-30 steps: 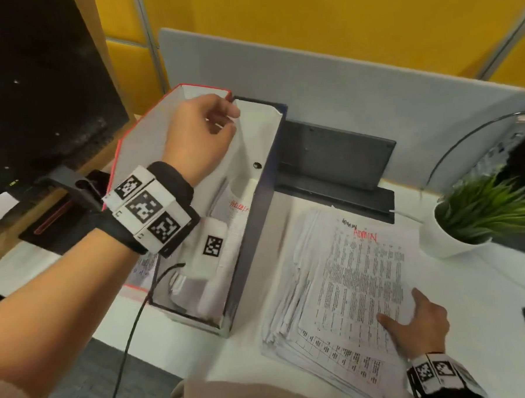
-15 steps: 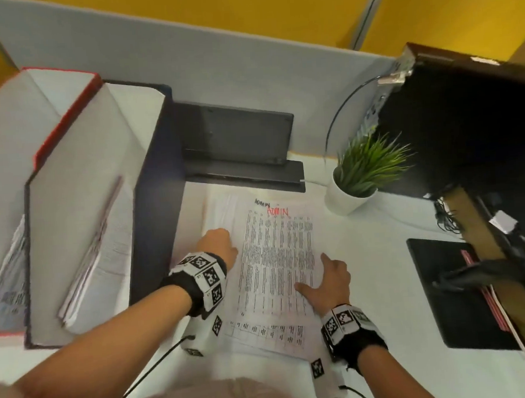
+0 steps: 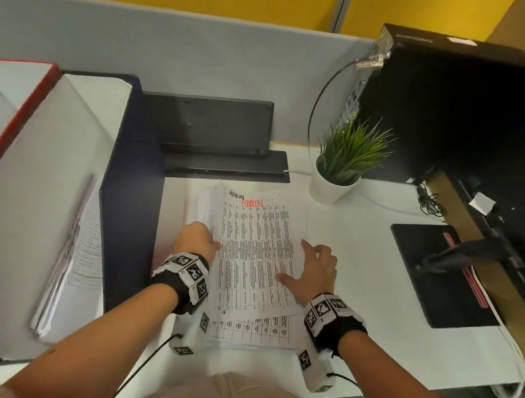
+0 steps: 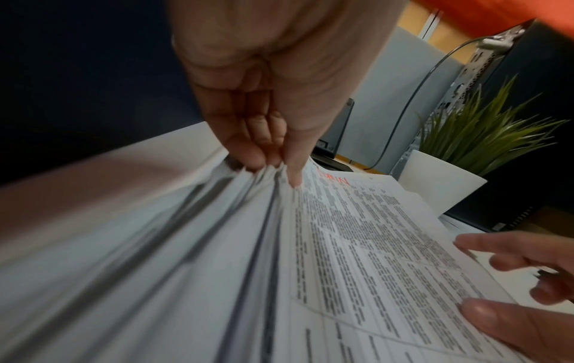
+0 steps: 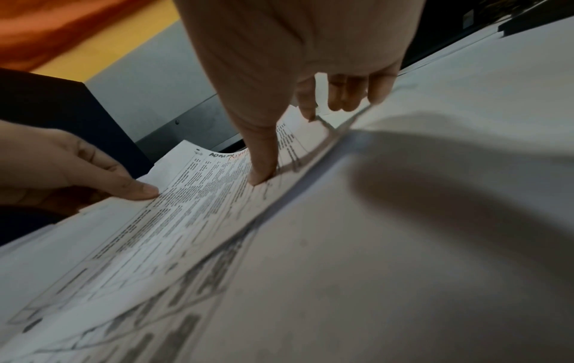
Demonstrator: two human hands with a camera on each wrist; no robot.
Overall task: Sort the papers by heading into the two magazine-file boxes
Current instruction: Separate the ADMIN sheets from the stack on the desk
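Lying at the desk's (image 3: 366,284) centre, the paper stack (image 3: 256,330) carries a top sheet (image 3: 255,254) headed ADMIN in red. The left hand (image 3: 196,238) pinches that sheet's 9 o'clock edge; the right hand (image 3: 315,272), fingers spread, presses its 3 o'clock edge. The navy file box (image 3: 130,187) and red file box (image 3: 19,108) stand at 9 o'clock, both holding papers.

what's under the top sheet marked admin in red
More printed sheets: the paper stack juts out below the top sheet, another black "ADMIN" heading peeking above. Lower headings are covered.
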